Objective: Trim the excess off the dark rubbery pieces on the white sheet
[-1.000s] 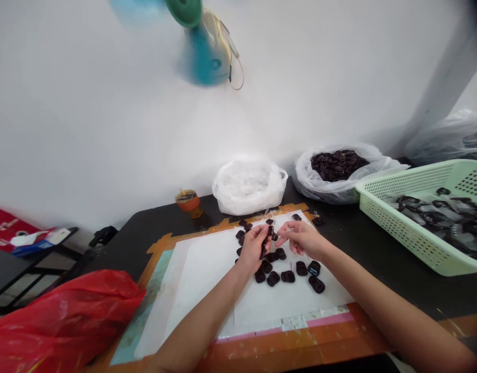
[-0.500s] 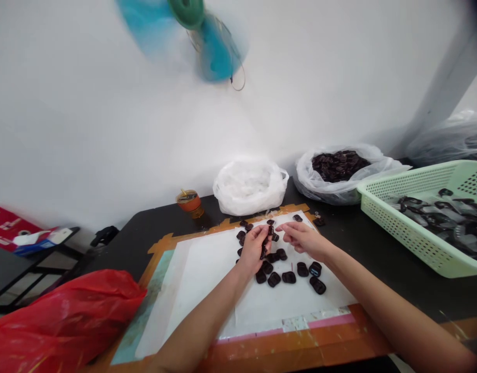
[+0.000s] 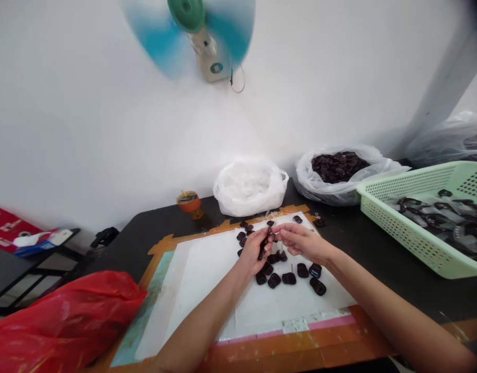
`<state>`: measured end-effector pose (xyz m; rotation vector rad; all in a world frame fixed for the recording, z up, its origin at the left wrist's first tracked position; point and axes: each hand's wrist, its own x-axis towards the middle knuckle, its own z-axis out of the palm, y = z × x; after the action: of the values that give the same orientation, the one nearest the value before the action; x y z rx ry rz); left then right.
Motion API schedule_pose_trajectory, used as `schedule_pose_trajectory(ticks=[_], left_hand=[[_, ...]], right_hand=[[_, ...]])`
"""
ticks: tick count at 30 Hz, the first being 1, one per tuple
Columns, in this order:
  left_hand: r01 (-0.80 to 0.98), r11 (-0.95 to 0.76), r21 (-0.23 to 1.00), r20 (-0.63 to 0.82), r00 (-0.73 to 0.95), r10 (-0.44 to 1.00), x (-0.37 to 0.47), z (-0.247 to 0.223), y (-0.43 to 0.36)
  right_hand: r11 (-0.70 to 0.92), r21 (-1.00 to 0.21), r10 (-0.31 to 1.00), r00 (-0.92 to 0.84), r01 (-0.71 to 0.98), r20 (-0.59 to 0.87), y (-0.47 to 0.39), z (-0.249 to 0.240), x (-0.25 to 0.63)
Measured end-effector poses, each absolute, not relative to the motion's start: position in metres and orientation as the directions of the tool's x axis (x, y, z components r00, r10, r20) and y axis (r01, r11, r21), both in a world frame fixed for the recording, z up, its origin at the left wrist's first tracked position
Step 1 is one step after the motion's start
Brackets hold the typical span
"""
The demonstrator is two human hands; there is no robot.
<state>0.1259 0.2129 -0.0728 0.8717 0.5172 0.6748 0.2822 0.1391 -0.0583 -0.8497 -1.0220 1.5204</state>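
Note:
Fingers of my left hand are wrapped round a small dark piece, held above the white sheet. My right hand meets it from the right, thumb and fingertips pinched together at the piece's upper end; whatever lies between those fingertips is too small to make out. Several dark, rounded plastic parts lie on the sheet, below and around both hands. Some of them are partly hidden behind my left hand.
A white plastic bag and an orange-banded cup stand at the back. Right of them are a bag of dark parts and a green basket. A red bag lies at left; a fan hangs above.
My right hand has moved slightly left, its outstretched finger now drawn in, and its fingertips meet the piece in my left hand. The fan's blades and head appear in a different position.

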Motion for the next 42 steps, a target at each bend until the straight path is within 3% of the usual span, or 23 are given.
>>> schedule_pose_trajectory(ticks=[7,14,20,27,35,42], left_hand=[[-0.315,0.56,0.767,-0.216,0.694,0.687,0.124,-0.068,0.214],[-0.306,0.442,0.843,-0.153,0.652,0.743,0.126,-0.07,0.21],[-0.307,0.382,0.872,-0.134,0.6,0.789,0.128,-0.071,0.21],[-0.315,0.366,0.876,-0.115,0.601,0.791,0.128,-0.071,0.209],[-0.313,0.355,0.881,-0.101,0.608,0.787,0.129,-0.07,0.208],[-0.289,0.336,0.897,-0.091,0.621,0.778,0.128,-0.069,0.208]], right_hand=[[0.006,-0.965,0.997,-0.078,-0.261,0.027,0.143,-0.062,0.283],[-0.052,-0.996,0.997,0.048,-0.076,-0.055,0.146,-0.066,0.283],[-0.151,-0.962,0.987,0.026,-0.229,-0.161,0.141,-0.058,0.278],[0.003,-0.976,1.0,-0.017,-0.219,0.007,0.141,-0.061,0.279],[0.055,-0.998,0.998,0.006,-0.021,0.055,0.141,-0.058,0.276],[0.044,-0.999,0.994,0.097,0.018,0.046,0.141,-0.057,0.274]])
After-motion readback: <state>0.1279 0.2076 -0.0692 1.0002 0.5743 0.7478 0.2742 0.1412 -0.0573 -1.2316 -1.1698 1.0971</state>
